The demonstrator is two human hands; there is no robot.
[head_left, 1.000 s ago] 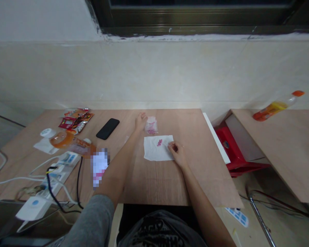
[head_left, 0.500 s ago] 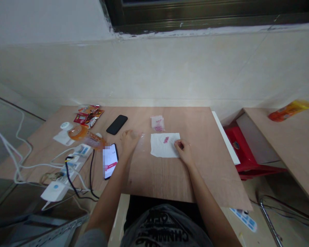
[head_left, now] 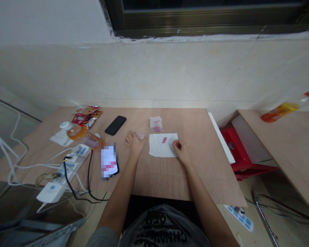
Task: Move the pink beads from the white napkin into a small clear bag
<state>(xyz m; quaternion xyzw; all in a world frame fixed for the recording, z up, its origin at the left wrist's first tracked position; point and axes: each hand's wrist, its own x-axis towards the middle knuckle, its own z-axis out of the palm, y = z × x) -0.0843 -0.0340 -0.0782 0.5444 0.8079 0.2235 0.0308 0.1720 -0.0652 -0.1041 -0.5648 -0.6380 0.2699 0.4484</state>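
Note:
My left hand (head_left: 134, 142) rests on the table with its fingers closed on a small clear plastic bag (head_left: 140, 136). To its right lies a sheet of white paper (head_left: 157, 150) with a little cluster of pink beads (head_left: 164, 140) on it. At the paper's right edge, my right hand (head_left: 181, 150) has thumb and fingers pinched together; whatever they hold is hidden or too small to name. Behind the paper sits a clear bag (head_left: 156, 124) with more pink beads in it.
On the left are a black phone (head_left: 115, 125), a lit phone (head_left: 109, 161), an orange drink bottle (head_left: 78, 133), snack packets (head_left: 86, 117) and a power strip (head_left: 67, 171) with cables. A red stool (head_left: 237, 147) and a second table with another bottle (head_left: 282, 111) stand right.
My left hand has moved right, and the clear bag in it is now gathered up beside the paper. My right hand stays pinched at the paper's edge. The view has shifted slightly.

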